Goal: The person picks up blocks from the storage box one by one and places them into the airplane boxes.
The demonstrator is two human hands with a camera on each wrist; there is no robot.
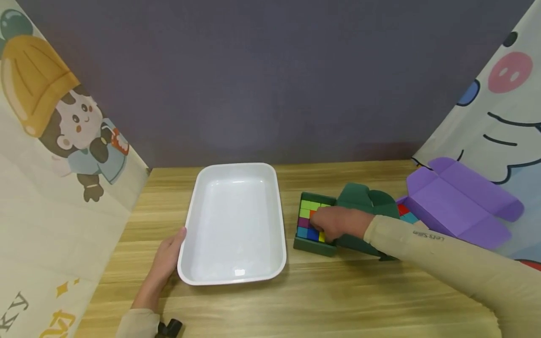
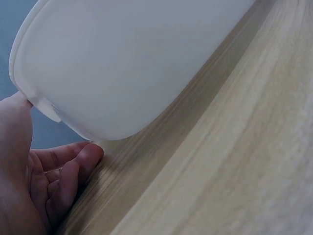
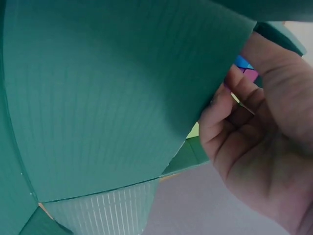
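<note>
A white rectangular tray (image 1: 231, 225) stands on the wooden table. At its left side is my left hand (image 1: 170, 251), the thumb on the rim and the other fingers curled against the tray's lower edge, as the left wrist view shows. My right hand (image 1: 338, 222) reaches into a small green cardboard box (image 1: 314, 246) filled with coloured blocks (image 1: 303, 222) in lime, purple, blue, orange and yellow. The fingers bend down among the blocks. In the right wrist view the green lid (image 3: 107, 98) hides the fingertips, so I cannot tell whether they grip a block.
Right of the green box lies an open purple cardboard box (image 1: 460, 202), with red and blue blocks (image 1: 407, 216) showing at its left end, partly behind my sleeve. A dark grey panel (image 1: 279, 84) rises behind the table. Printed cloths (image 1: 50, 197) hang at both sides.
</note>
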